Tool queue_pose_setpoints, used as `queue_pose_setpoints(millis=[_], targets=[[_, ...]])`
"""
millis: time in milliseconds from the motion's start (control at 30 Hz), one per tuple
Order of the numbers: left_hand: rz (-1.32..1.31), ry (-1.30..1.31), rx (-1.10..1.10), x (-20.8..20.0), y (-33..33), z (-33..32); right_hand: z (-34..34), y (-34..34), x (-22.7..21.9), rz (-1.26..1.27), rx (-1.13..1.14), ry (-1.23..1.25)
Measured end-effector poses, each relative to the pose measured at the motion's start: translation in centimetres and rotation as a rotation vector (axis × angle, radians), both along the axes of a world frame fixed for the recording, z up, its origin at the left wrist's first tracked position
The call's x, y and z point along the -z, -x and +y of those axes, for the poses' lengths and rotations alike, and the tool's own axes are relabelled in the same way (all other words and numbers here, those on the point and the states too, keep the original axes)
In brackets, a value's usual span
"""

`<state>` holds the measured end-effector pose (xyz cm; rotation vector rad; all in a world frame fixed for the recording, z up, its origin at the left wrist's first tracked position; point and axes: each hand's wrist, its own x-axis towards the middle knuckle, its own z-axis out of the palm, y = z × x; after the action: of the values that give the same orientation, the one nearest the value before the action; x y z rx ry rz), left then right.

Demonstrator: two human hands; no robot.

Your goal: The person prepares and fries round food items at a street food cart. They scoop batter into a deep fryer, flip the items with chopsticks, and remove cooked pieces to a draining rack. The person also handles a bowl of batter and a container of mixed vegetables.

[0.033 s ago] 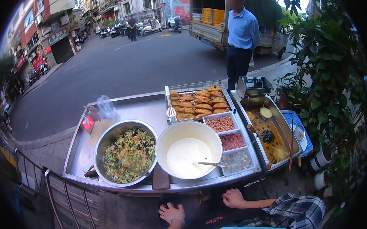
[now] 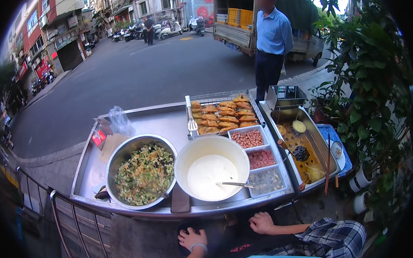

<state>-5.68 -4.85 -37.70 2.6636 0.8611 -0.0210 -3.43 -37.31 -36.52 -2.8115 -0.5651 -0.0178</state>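
Note:
My left hand (image 2: 192, 239), with a pale band at the wrist, rests on my dark-clad leg, fingers spread and holding nothing. My right hand (image 2: 262, 223) lies likewise on the other leg, its fingers loosely stretched out. Both are below the front edge of a steel cart. Nearest them on the cart stand a cream bowl (image 2: 183, 163) of white batter with a ladle (image 2: 236, 185) in it, and a steel bowl (image 2: 111, 181) of chopped vegetable mix. Beside the batter, white containers (image 2: 247, 151) hold peanuts, reddish minced meat and pale pieces in liquid.
Fried pastries (image 2: 226, 114) fill a wire rack with metal tongs (image 2: 191, 122) on it. At right, a fryer (image 2: 314, 119) holds oil, a round ladle (image 2: 299, 127) and frying pieces; long chopsticks (image 2: 328, 165) lean there. A person (image 2: 273, 38) in blue stands behind. Metal railing (image 2: 77, 224) at left.

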Motion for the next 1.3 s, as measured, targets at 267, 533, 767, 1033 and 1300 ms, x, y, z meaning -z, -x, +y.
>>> queue_pose_setpoints(millis=[267,533,767,1033,1300], targets=[[0.041,0.006,-0.002,-0.5,0.4,0.6,0.4,-0.2,0.1,0.051,0.035,-0.043],[0.007,-0.098,0.007,-0.8,1.5,-0.1,-0.3,0.6,0.4,-0.016,0.064,-0.107],[-0.096,-0.253,0.135,-1.1,4.1,-1.4,-1.2,0.9,0.5,0.018,0.102,-0.316],[-0.040,-0.300,0.268,-2.9,7.6,-1.7,-1.2,0.6,0.5,0.033,0.122,-0.326],[0.068,-0.197,0.945,-4.1,10.2,2.5,-1.3,0.7,0.7,0.019,0.088,-0.334]])
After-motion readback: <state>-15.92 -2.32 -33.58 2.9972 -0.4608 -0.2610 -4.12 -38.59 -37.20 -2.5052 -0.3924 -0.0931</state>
